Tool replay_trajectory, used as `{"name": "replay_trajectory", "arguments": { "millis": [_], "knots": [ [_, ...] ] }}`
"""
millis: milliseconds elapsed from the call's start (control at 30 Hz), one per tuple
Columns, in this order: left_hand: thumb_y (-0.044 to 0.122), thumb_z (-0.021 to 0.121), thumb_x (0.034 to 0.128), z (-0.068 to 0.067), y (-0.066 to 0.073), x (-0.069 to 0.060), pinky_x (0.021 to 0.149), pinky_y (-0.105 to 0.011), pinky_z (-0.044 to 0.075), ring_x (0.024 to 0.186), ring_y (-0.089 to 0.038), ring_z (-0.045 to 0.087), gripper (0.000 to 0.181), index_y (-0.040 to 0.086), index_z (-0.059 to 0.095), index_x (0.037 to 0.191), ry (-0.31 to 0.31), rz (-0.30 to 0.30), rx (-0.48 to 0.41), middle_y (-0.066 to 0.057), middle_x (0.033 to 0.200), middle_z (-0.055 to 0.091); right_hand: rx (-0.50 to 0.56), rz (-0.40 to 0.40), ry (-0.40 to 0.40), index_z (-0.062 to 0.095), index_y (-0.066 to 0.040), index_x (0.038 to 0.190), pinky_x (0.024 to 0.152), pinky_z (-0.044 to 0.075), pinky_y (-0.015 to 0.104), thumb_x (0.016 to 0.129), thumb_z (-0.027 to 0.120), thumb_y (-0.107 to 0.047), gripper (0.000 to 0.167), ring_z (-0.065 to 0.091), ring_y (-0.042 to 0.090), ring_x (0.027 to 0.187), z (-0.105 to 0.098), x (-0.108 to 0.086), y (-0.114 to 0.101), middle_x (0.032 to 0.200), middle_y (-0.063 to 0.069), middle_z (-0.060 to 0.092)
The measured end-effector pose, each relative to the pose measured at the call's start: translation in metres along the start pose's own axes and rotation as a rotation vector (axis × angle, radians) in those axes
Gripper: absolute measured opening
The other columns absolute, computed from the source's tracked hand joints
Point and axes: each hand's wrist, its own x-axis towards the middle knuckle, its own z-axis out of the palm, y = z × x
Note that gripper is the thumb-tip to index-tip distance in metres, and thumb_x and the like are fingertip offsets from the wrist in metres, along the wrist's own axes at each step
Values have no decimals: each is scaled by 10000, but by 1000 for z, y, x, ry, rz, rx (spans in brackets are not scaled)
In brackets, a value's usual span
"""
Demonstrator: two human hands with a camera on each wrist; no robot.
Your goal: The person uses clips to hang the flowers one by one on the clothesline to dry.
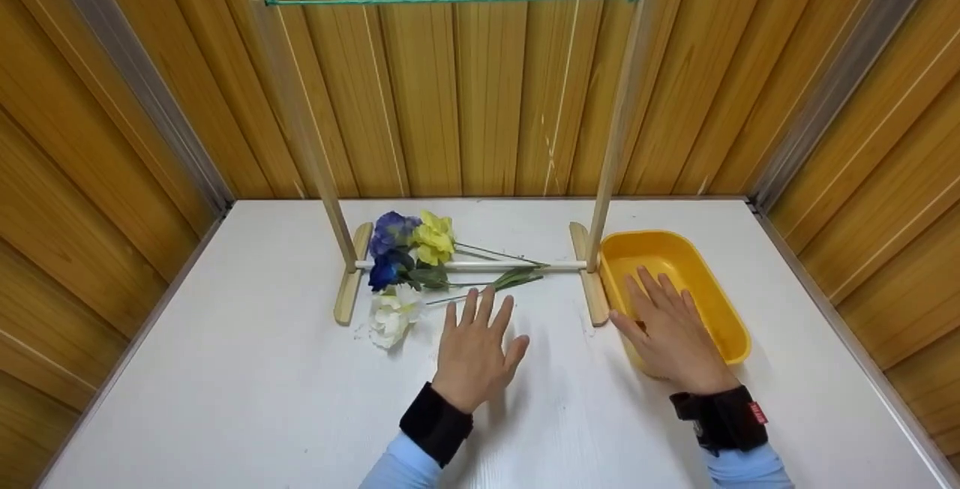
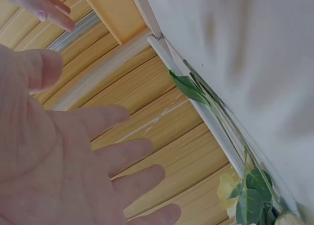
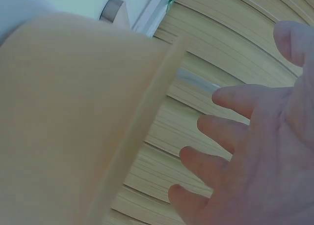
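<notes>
In the head view, my left hand (image 1: pixel 474 358) has its fingers spread, just in front of the flower stems, holding nothing. Several artificial flowers lie in a bunch: a purple one (image 1: pixel 391 232), a yellow one (image 1: pixel 433 238), a dark blue one (image 1: pixel 385 270) and a white one (image 1: pixel 394 315). Their green stems and leaves (image 1: pixel 517 277) point right, by the white crossbar of the rack. My right hand (image 1: pixel 675 335), also with straight fingers and holding nothing, is over the yellow plastic basin (image 1: pixel 724 301) and hides part of it. Whether it touches the rim cannot be told.
A wooden rack stands behind the hands, with a left post (image 1: pixel 319 166), a right post (image 1: pixel 616 129) and a green cord (image 1: pixel 457 1) tied between their tops. Its flat feet (image 1: pixel 592 294) rest on the white table (image 1: pixel 247 391). Wood-patterned walls (image 1: pixel 487 99) enclose the back and sides.
</notes>
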Motion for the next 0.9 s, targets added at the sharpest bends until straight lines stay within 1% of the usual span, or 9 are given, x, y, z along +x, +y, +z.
{"name": "replay_trajectory", "arguments": {
  "millis": [133, 233, 367, 467, 567, 667, 767, 833, 900],
  "knots": [
    [488, 464, 1064, 2, 8, 12, 1141, -552, 391, 1433, -333, 472, 554, 154, 561, 1495, -23, 21, 12, -140, 1544, 515, 6, 2, -19, 328, 48, 1576, 1185, 60, 728, 1086, 449, -485, 734, 150, 549, 1518, -8, 3, 6, 1653, 302, 227],
    [489, 455, 1064, 3, 15, 21, 1136, -541, 404, 1429, -320, 478, 549, 164, 563, 1493, -40, 42, 22, -130, 1540, 523, -2, 1, -26, 333, 67, 1566, 1190, 86, 718, 1092, 449, -461, 720, 180, 559, 1504, -16, 6, 9, 1637, 323, 246],
    [489, 429, 1072, 2, 26, 31, 1142, -527, 403, 1436, -309, 475, 543, 185, 548, 1506, -89, 75, 34, -116, 1548, 517, -21, -13, -45, 363, 92, 1543, 1195, 152, 687, 1101, 446, -424, 684, 243, 572, 1475, -27, 11, 13, 1608, 344, 292],
    [490, 415, 1080, 1, 34, 38, 1146, -515, 402, 1433, -296, 481, 537, 201, 537, 1516, -131, 104, 52, -103, 1550, 517, -44, -17, -74, 399, 92, 1525, 1187, 213, 671, 1098, 460, -409, 661, 300, 566, 1451, -33, 16, 18, 1584, 347, 338],
    [492, 404, 1085, 1, 41, 44, 1140, -499, 412, 1422, -284, 492, 534, 211, 532, 1520, -157, 135, 83, -91, 1543, 526, -77, -12, -109, 439, 85, 1506, 1156, 281, 674, 1085, 491, -408, 651, 367, 554, 1416, -37, 22, 23, 1547, 349, 398],
    [499, 388, 1087, 1, 48, 50, 1138, -482, 417, 1420, -274, 494, 538, 218, 524, 1526, -174, 156, 113, -75, 1541, 530, -112, -17, -126, 507, 92, 1454, 1111, 354, 673, 1049, 576, -362, 612, 443, 544, 1364, -40, 27, 29, 1483, 353, 474],
    [514, 360, 1090, 2, 54, 55, 1141, -464, 415, 1422, -258, 491, 549, 231, 509, 1537, -194, 174, 153, -55, 1547, 525, -151, -57, -112, 590, 109, 1356, 1036, 440, 662, 963, 696, -266, 553, 536, 540, 1267, -42, 32, 34, 1381, 363, 558],
    [524, 351, 1090, 2, 59, 58, 1138, -450, 419, 1416, -245, 495, 553, 239, 506, 1538, -201, 189, 186, -41, 1543, 528, -177, -86, -106, 630, 112, 1294, 984, 490, 641, 897, 749, -204, 521, 595, 518, 1188, -42, 36, 36, 1310, 350, 606],
    [529, 339, 1091, 2, 63, 60, 1138, -439, 420, 1411, -237, 496, 555, 247, 501, 1540, -211, 203, 214, -33, 1540, 529, -206, -112, -117, 660, 109, 1238, 928, 528, 617, 850, 789, -167, 494, 642, 485, 1096, -41, 40, 37, 1226, 328, 648]
  ]
}}
